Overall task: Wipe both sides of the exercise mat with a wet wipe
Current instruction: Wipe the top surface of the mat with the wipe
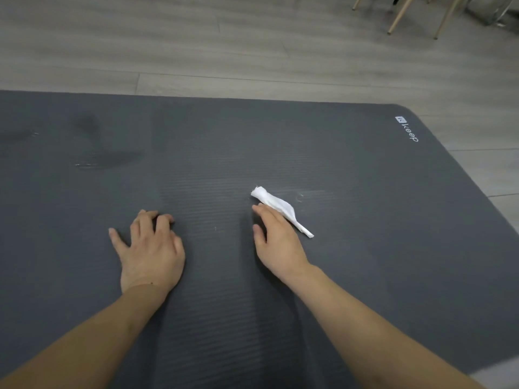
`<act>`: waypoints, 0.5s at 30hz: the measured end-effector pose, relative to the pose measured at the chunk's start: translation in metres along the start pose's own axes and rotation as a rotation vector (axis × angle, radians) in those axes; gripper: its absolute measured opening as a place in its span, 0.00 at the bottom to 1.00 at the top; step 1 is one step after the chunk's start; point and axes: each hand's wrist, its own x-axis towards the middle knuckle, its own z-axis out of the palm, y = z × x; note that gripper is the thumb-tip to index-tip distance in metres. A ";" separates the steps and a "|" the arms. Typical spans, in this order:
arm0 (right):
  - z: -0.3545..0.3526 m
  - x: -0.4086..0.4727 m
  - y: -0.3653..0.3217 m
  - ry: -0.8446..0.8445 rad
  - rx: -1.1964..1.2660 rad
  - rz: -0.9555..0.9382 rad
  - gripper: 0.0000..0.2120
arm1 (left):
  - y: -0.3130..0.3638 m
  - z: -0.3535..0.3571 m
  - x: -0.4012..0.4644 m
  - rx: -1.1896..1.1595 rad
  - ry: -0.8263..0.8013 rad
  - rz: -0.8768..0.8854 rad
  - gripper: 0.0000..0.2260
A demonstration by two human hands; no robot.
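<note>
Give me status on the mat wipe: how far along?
Done, apparently: damp-looking streaks on the mat near the wipe and darker patches at far left suggest this side has been partly wiped. In hand: right hand lies against the twisted wipe, fingers straight; left hand rests on the mat. Left: the mat lies flat, logo side up, underside unturned.

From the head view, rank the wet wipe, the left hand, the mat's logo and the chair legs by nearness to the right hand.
1. Wet wipe, touching the right hand's fingers on their right.
2. Left hand, to the left on the mat.
3. Logo, at the far right corner.
4. Chair legs, on the floor beyond.
</note>
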 end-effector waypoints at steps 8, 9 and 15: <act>-0.018 0.036 0.011 0.117 -0.267 0.328 0.21 | -0.001 -0.002 0.002 0.020 -0.018 0.003 0.12; -0.018 0.037 0.011 0.079 -0.275 0.367 0.20 | -0.001 -0.002 0.002 0.018 -0.015 0.004 0.12; -0.023 0.020 -0.007 0.089 -0.022 0.398 0.03 | -0.004 0.000 0.001 -0.069 0.060 0.047 0.10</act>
